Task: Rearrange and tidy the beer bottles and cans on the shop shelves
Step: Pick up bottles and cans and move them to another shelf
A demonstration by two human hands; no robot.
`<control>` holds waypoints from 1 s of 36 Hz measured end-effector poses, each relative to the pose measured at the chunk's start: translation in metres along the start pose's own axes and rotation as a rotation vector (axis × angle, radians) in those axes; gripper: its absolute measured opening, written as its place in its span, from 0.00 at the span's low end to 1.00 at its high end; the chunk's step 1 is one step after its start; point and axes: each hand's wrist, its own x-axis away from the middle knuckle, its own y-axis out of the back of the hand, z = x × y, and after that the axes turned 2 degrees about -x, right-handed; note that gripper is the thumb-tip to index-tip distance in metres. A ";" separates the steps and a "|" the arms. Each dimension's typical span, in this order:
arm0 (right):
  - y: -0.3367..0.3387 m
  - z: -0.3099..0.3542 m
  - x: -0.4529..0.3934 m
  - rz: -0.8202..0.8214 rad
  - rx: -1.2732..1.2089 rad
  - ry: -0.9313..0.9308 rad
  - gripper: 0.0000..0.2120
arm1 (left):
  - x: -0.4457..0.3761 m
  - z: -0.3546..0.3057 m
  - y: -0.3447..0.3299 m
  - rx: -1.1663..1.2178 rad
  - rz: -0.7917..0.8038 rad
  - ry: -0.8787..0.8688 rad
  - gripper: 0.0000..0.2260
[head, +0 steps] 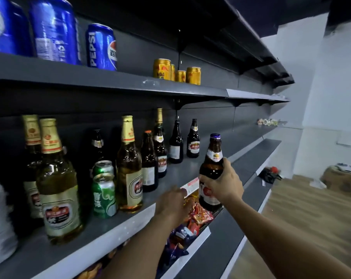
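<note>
While the right hand [224, 184] holds a brown beer bottle [212, 174] with a purple cap, its fingers [206, 181] are curled tight around the bottle's middle, and the thumb sits up near the bottle's shoulder. The bottle stands up straight in the air, out in front of the middle shelf [182, 172] and not touching it. Just to the left of those fingers is the left hand [171, 202], reaching in low at the shelf's front edge. Its fingers point away from me and I cannot tell if they are apart or closed, or if they hold anything. Right under both hands, snack packets [196, 216] in red and orange lie in the shelf below. Past the fingers, farther back on the middle shelf, two dark bottles [184, 141] stand side by side near the back wall. To the left of the fingers stands a row of taller bottles with gold tops [129, 168], and next to them are two green cans [104, 190], one behind the other. Way to the left, a big pale-gold bottle [57, 186] stands close to the shelf's front. High above the fingers, on the top shelf [110, 81], there are gold cans [176, 72] and blue Pepsi cans [101, 47].
</note>
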 end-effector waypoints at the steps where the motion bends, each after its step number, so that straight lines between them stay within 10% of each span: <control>1: -0.003 -0.005 -0.010 0.009 -0.018 -0.001 0.30 | -0.009 -0.003 -0.004 -0.008 0.002 0.012 0.18; 9: -0.043 -0.029 -0.090 0.067 -0.150 0.014 0.32 | -0.094 -0.004 -0.028 -0.005 -0.052 0.082 0.18; 17: -0.089 -0.029 -0.162 0.134 -0.146 0.096 0.34 | -0.174 0.005 -0.053 0.275 -0.079 0.206 0.40; 36: -0.161 -0.048 -0.232 0.385 -0.250 0.213 0.37 | -0.244 0.011 -0.090 0.330 -0.167 0.521 0.29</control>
